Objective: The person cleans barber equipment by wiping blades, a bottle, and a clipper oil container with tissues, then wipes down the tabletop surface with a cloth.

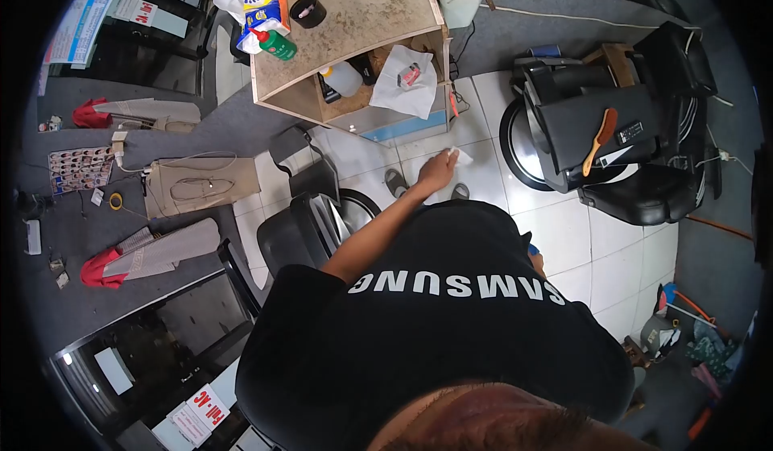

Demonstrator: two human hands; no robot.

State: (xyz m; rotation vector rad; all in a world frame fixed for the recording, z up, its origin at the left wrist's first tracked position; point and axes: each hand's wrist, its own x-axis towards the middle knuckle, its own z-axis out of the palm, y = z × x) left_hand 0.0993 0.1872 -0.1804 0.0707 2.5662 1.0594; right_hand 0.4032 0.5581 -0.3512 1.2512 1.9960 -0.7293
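Observation:
My left hand (439, 169) reaches out above the tiled floor, its fingers closed on a crumpled white cloth or tissue (460, 157). Below it, my sandalled feet (394, 182) show on the tiles. Most of my right arm is hidden behind my black shirt (451, 330); a sliver of my right hand or forearm (538, 264) shows at its edge beside a small blue thing (533, 250) that I cannot make out. The fingers of that hand do not show. Ahead of my left hand stands a worn wooden cabinet (362, 16) with a white sheet (405, 80) on its shelf.
A green bottle with a red cap (278, 45) and a yellow-blue packet (264, 0) stand on the cabinet. To the right, a black salon chair (564, 121) carries a wooden brush (600, 141). Another black chair (298, 229) is at my left. Cables (193, 185) lie further left.

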